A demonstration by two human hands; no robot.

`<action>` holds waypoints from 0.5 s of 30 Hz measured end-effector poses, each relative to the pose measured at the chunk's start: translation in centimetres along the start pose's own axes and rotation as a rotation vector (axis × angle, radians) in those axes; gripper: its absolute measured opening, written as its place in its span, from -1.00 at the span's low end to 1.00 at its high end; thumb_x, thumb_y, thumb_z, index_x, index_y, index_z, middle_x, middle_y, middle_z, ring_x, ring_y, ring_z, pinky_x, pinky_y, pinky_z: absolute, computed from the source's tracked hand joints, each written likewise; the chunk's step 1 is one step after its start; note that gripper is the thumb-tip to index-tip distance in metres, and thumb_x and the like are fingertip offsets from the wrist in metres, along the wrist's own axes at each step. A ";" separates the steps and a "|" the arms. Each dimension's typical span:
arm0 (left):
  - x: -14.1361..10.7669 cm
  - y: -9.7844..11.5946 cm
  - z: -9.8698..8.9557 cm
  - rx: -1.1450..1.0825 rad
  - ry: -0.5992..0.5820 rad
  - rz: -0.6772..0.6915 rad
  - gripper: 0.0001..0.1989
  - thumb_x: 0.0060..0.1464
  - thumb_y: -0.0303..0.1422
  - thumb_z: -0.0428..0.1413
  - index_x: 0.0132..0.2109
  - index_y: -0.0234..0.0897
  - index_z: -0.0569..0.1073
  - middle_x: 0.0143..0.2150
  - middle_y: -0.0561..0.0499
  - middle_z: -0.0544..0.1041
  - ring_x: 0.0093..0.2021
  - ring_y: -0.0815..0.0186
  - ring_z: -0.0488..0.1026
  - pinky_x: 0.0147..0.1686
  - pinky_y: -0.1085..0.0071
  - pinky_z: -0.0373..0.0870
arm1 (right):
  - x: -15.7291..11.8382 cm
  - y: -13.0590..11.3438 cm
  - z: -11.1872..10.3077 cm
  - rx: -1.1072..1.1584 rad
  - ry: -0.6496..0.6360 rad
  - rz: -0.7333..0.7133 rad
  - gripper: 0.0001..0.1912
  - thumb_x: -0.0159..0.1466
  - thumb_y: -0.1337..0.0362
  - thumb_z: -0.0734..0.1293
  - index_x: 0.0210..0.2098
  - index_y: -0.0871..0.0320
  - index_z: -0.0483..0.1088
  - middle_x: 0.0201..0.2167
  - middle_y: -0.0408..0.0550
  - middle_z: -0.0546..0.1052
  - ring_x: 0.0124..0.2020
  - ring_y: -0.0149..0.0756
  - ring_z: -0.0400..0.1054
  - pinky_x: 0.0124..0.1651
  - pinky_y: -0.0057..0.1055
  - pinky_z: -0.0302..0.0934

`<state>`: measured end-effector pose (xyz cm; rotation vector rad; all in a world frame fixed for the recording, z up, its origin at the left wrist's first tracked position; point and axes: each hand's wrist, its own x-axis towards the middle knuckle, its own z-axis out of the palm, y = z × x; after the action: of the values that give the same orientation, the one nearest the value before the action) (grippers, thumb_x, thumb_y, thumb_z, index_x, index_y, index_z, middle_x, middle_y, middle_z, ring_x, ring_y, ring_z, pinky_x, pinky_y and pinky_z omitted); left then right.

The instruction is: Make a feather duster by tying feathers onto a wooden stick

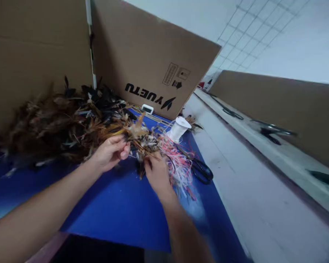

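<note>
My left hand [113,152] is closed in a pinch on a small dark feather, at the edge of the feather pile. Just right of it, my right hand [157,168] reaches into brown and cream feathers [142,137], its fingers bent down among them; what they grip, if anything, is hidden. Pink and white string clippings [178,160] lie right beside my right hand. A large heap of brown and black feathers [57,124] spreads to the left. Black-handled scissors [201,171] rest right of the clippings, and a white spool [178,129] stands behind them.
Everything lies on a blue table surface [120,208]. Cardboard panels [142,47] stand behind, with a small white digital device [147,109] at their foot. On the right runs a white ledge [235,164], with more tools [274,128] on a shelf beyond it.
</note>
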<state>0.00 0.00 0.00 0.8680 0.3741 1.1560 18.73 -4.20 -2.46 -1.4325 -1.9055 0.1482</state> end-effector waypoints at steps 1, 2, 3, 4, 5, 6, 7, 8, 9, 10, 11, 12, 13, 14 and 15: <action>0.0 0.0 0.0 -0.003 0.005 -0.002 -0.73 -0.23 -0.31 0.35 -0.56 -0.40 0.45 -0.67 0.07 0.38 -0.64 0.49 0.27 -0.61 0.56 0.19 | 0.0 0.2 -0.3 0.023 0.020 0.007 -0.80 0.22 0.41 0.17 -0.33 0.19 0.43 -0.29 0.02 0.44 -0.21 -0.23 0.33 -0.10 -0.29 0.20; 0.1 0.0 0.0 -0.005 0.009 -0.003 -0.74 -0.23 -0.32 0.35 -0.56 -0.40 0.45 -0.66 0.07 0.38 -0.64 0.49 0.27 -0.61 0.56 0.19 | 0.0 0.3 -0.6 0.058 0.036 0.025 -0.82 0.21 0.40 0.18 -0.33 0.18 0.43 -0.29 0.00 0.45 -0.21 -0.24 0.33 -0.11 -0.31 0.21; 0.1 -0.1 0.1 -0.007 0.012 -0.003 -0.74 -0.23 -0.33 0.35 -0.56 -0.39 0.45 -0.65 0.07 0.39 -0.64 0.49 0.27 -0.61 0.55 0.19 | 0.0 0.5 -0.9 0.105 0.048 0.054 -0.84 0.21 0.39 0.20 -0.33 0.17 0.42 -0.30 -0.02 0.45 -0.22 -0.25 0.33 -0.13 -0.32 0.21; 0.1 -0.1 0.1 -0.008 0.015 -0.003 -0.75 -0.22 -0.33 0.34 -0.56 -0.39 0.45 -0.65 0.07 0.39 -0.64 0.49 0.27 -0.61 0.55 0.19 | 0.0 0.6 -1.1 0.163 0.056 0.093 -0.86 0.20 0.37 0.22 -0.33 0.16 0.42 -0.32 -0.04 0.46 -0.25 -0.27 0.34 -0.16 -0.34 0.22; 0.1 -0.1 0.1 -0.009 0.016 -0.003 -0.75 -0.22 -0.34 0.34 -0.55 -0.39 0.45 -0.64 0.07 0.40 -0.64 0.49 0.28 -0.61 0.55 0.19 | 0.1 0.7 -1.3 0.235 0.059 0.153 -0.88 0.19 0.35 0.23 -0.33 0.15 0.41 -0.35 -0.06 0.46 -0.28 -0.28 0.35 -0.20 -0.35 0.23; 0.1 -0.1 0.1 -0.010 0.017 -0.003 -0.76 -0.21 -0.35 0.34 -0.55 -0.38 0.45 -0.64 0.07 0.40 -0.64 0.49 0.28 -0.61 0.55 0.20 | 0.1 0.8 -1.5 0.321 0.060 0.219 -0.90 0.17 0.32 0.25 -0.34 0.15 0.40 -0.37 -0.08 0.47 -0.33 -0.30 0.35 -0.25 -0.37 0.24; 0.1 -0.1 0.0 -0.009 0.016 -0.002 -0.77 -0.20 -0.36 0.33 -0.55 -0.38 0.45 -0.64 0.07 0.40 -0.64 0.49 0.28 -0.60 0.55 0.20 | 0.1 0.8 -1.7 0.417 0.060 0.283 -0.91 0.16 0.30 0.27 -0.35 0.15 0.39 -0.40 -0.10 0.46 -0.38 -0.33 0.35 -0.29 -0.39 0.25; 0.1 -0.1 0.0 -0.008 0.015 -0.001 -0.78 -0.20 -0.37 0.33 -0.54 -0.38 0.45 -0.64 0.07 0.40 -0.64 0.49 0.28 -0.60 0.55 0.20 | 0.2 0.7 -1.9 0.515 0.062 0.339 -0.91 0.14 0.28 0.29 -0.36 0.15 0.38 -0.43 -0.12 0.46 -0.43 -0.36 0.35 -0.34 -0.41 0.25; 0.1 -0.1 0.0 -0.007 0.013 0.001 -0.78 -0.19 -0.37 0.33 -0.55 -0.38 0.45 -0.64 0.06 0.40 -0.64 0.49 0.28 -0.60 0.54 0.20 | 0.2 0.7 -2.1 0.605 0.067 0.381 -0.90 0.12 0.26 0.32 -0.37 0.16 0.38 -0.46 -0.14 0.45 -0.47 -0.38 0.33 -0.38 -0.44 0.24; 0.1 -0.1 0.0 -0.006 0.011 0.002 -0.78 -0.19 -0.37 0.33 -0.55 -0.39 0.45 -0.64 0.06 0.40 -0.64 0.49 0.28 -0.60 0.55 0.20 | 0.3 0.5 -2.3 0.681 0.074 0.408 -0.88 0.10 0.25 0.34 -0.37 0.16 0.37 -0.48 -0.16 0.44 -0.51 -0.41 0.32 -0.43 -0.46 0.22; 0.1 -0.1 -0.1 -0.004 0.009 0.002 -0.77 -0.20 -0.37 0.33 -0.55 -0.39 0.45 -0.64 0.06 0.40 -0.64 0.49 0.27 -0.60 0.55 0.19 | 0.3 0.4 -2.5 0.743 0.083 0.426 -0.86 0.08 0.25 0.35 -0.38 0.16 0.36 -0.51 -0.18 0.43 -0.53 -0.43 0.31 -0.47 -0.49 0.19; 0.1 -0.1 -0.1 -0.001 0.007 0.002 -0.77 -0.20 -0.36 0.33 -0.55 -0.40 0.45 -0.64 0.06 0.39 -0.64 0.49 0.27 -0.60 0.55 0.19 | 0.4 0.2 -2.8 0.794 0.089 0.438 -0.84 0.06 0.24 0.37 -0.38 0.17 0.36 -0.53 -0.19 0.43 -0.55 -0.44 0.30 -0.51 -0.51 0.16; 0.2 -0.1 -0.1 0.002 0.005 0.003 -0.77 -0.20 -0.36 0.33 -0.55 -0.40 0.45 -0.65 0.06 0.38 -0.64 0.49 0.27 -0.60 0.55 0.19 | 0.4 0.1 -3.0 0.839 0.092 0.445 -0.82 0.06 0.23 0.38 -0.37 0.17 0.36 -0.54 -0.19 0.42 -0.57 -0.45 0.29 -0.55 -0.53 0.13; 0.2 -0.1 -0.2 0.004 0.003 0.005 -0.77 -0.20 -0.35 0.33 -0.54 -0.40 0.45 -0.65 0.06 0.38 -0.64 0.49 0.26 -0.60 0.55 0.19 | 0.4 0.0 -3.3 0.883 0.096 0.451 -0.80 0.05 0.23 0.39 -0.36 0.17 0.36 -0.55 -0.19 0.42 -0.58 -0.46 0.29 -0.57 -0.54 0.11; 0.2 -0.1 -0.2 0.006 0.001 0.005 -0.76 -0.20 -0.35 0.34 -0.54 -0.40 0.46 -0.65 0.06 0.37 -0.64 0.49 0.26 -0.60 0.55 0.19 | 0.4 -0.1 -3.5 0.927 0.098 0.456 -0.79 0.04 0.23 0.40 -0.36 0.17 0.35 -0.55 -0.20 0.42 -0.59 -0.46 0.28 -0.59 -0.55 0.09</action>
<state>0.03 0.26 -0.17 0.8736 0.3766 1.1609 20.69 -5.01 0.32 -1.1315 -1.1180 1.0080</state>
